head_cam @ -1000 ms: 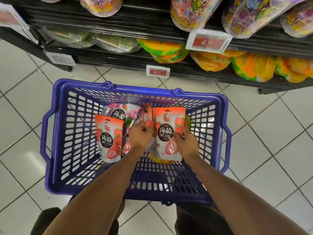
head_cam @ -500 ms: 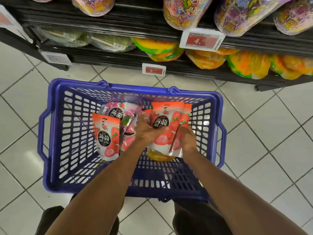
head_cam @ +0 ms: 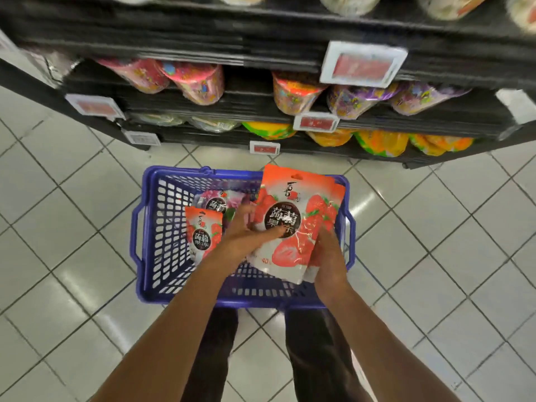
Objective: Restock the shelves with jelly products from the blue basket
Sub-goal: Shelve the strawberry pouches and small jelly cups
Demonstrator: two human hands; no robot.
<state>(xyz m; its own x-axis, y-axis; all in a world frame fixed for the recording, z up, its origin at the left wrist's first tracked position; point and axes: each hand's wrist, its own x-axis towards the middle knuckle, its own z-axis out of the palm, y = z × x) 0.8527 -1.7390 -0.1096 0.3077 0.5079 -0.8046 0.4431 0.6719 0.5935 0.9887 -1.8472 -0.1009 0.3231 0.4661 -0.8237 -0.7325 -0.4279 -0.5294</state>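
A blue basket stands on the floor below the shelves. Both hands hold a small stack of red strawberry jelly pouches raised above the basket's right half. My left hand grips the stack's left edge, thumb across the front. Under the lower right corner, my right hand cups the stack. Another red jelly pouch leans upright inside the basket at the left, with a pink pouch behind it.
Black shelves rise behind the basket, holding pink and purple jelly tubs and orange-green bags on the lowest tier. Price tags hang on the shelf edges. White tiled floor surrounds the basket; my legs stand just behind it.
Both hands have lifted the stack of red pouches up out of the basket. The view has pulled back and tilted up, showing more shelf tiers.
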